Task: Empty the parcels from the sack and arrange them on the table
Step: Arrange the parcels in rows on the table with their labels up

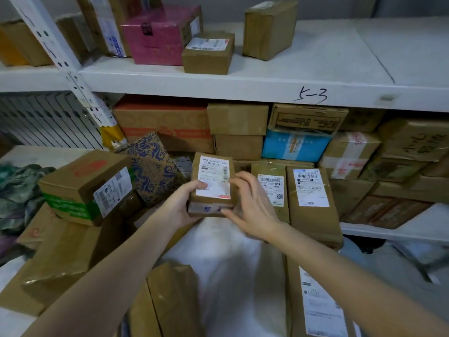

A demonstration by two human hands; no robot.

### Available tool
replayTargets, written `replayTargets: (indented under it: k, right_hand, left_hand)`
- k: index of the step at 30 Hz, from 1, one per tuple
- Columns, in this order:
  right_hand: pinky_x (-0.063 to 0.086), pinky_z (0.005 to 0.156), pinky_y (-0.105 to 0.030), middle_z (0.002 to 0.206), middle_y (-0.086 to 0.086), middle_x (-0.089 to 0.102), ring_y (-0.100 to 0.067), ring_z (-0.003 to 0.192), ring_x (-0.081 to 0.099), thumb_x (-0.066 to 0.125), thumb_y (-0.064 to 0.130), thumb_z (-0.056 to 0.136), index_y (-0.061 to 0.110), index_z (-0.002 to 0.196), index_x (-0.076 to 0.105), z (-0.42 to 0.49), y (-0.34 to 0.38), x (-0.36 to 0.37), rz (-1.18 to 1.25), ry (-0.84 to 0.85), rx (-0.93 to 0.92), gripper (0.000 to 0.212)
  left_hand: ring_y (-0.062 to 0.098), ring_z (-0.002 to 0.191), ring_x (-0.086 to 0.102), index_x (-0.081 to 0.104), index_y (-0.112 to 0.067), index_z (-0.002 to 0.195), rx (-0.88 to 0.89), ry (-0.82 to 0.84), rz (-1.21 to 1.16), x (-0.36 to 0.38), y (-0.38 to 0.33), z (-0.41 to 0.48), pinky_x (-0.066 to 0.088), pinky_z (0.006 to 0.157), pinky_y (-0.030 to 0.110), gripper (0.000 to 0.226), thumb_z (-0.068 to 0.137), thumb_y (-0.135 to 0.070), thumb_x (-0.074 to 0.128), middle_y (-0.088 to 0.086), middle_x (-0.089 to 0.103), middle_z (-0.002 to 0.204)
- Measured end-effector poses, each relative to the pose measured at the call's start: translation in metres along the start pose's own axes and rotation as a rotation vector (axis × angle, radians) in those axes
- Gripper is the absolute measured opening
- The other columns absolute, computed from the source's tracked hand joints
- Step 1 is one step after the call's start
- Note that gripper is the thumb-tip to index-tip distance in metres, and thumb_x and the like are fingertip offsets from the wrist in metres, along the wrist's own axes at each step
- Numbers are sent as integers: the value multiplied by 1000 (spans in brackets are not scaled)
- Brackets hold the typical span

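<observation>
A small brown cardboard parcel [213,181] with a white shipping label on top is held in mid-air at the centre of the view. My left hand [181,205] grips its left and near side, thumb on the label. My right hand [250,205] holds its right and near edge, fingers curled over the top. Below my arms lies the white sack [233,268], with brown parcels [170,300] beside and in it. More labelled parcels [311,198] lie flat just right of my hands on the white table surface [398,229].
A green-and-brown box [85,188] and a blue-patterned box [150,164] crowd the left. Stacked cartons [298,142] fill the space under the white shelf [267,86] marked 5-3. Above it stand a pink box [160,35] and small cartons [209,53]. Cloth [17,190] lies far left.
</observation>
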State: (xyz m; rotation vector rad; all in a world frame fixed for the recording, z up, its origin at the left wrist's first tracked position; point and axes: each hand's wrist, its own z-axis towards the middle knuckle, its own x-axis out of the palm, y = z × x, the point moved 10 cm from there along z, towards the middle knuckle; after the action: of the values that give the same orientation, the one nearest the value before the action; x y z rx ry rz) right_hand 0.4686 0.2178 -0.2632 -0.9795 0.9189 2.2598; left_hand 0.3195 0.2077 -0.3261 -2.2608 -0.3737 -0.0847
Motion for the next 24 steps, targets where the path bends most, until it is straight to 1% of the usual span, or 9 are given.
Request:
replayTargets:
  k: [2,5,8,11,15,18,20,22,24]
  right_hand:
    - [43,101,-34,132,-14,40,-25,121,46,61,40,85,5,130,44,0,-29,-10,67,-67,183,59]
    - [42,100,-31,127,-14,43,-26,116,49,62,25,86,4,124,51,0,-61,-15,63,-76,328,44]
    - [46,98,-35,124,-8,44,-23,115,49,62,20,86,10,122,54,-6,-82,2,-36,106,406,38]
    - [44,102,-37,131,-4,43,-22,125,43,62,22,87,15,130,49,-16,-101,21,-144,276,507,46]
    - [38,107,-42,139,-2,40,-21,133,35,53,33,90,18,137,43,-21,-115,35,-209,397,559,50]
    - [36,107,-42,138,1,40,-19,131,36,51,40,90,22,138,42,-20,-118,38,-247,427,546,52]
    - [35,108,-43,138,1,40,-18,131,36,50,42,90,22,138,42,-20,-118,40,-265,428,542,53]
    - [35,107,-43,137,0,40,-19,129,37,49,43,89,21,136,41,-20,-117,41,-300,424,543,52]
    - [34,105,-43,136,-1,40,-20,128,37,46,43,89,20,135,41,-20,-115,43,-335,424,545,51]
  left_hand:
    - [28,105,61,62,-17,114,-38,5,19,-1,3,12,48,92,39,31,83,-16,58,12,68,112]
    - [30,104,64,62,-13,117,-56,-28,104,-2,4,39,50,90,40,41,76,-16,65,13,70,110]
    - [32,101,66,61,-9,122,-69,-17,172,5,9,67,53,88,41,53,70,-18,68,14,71,107]
    - [27,93,65,62,-9,109,-124,7,149,19,21,77,51,78,36,28,82,-15,61,12,70,101]
    - [22,94,61,61,-11,105,-204,22,202,22,41,100,43,94,33,23,83,-17,62,9,67,110]
    - [17,84,57,55,-10,102,-218,7,306,20,50,108,42,67,23,8,96,-7,50,2,63,96]
    - [23,101,60,54,-10,118,-157,10,335,23,47,116,50,80,32,24,95,-1,50,6,64,110]
    - [27,114,59,53,-13,127,-44,-32,488,25,36,124,47,99,44,37,92,-1,55,10,62,126]
    - [26,115,59,53,-13,130,81,-105,723,24,20,123,48,100,42,41,91,-5,59,10,61,130]
